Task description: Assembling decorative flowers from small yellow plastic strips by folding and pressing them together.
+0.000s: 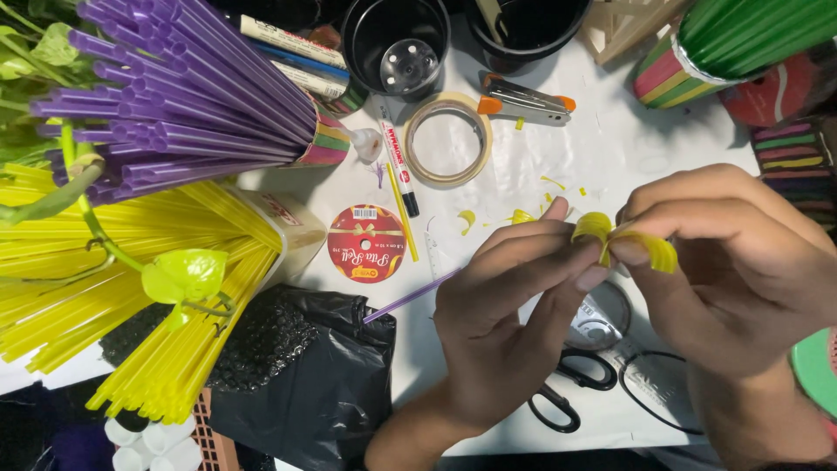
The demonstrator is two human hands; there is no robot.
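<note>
My left hand (510, 323) and my right hand (728, 262) meet over the white table, both pinching a small bunch of curled yellow straw strips (623, 242) between thumbs and fingertips. A thin purple straw (410, 297) runs from under my left hand toward the left, and I cannot tell whether that hand grips it. Black-handled scissors (567, 388) lie under my left wrist.
Purple straws (174, 96) in a striped cup and yellow straws (113, 296) fan out at left. A tape roll (447, 139), a marker (399, 170), a red round ribbon spool (367, 243), black pots (397, 44), a black plastic bag (305, 375) and green straws (750, 35) surround the work spot.
</note>
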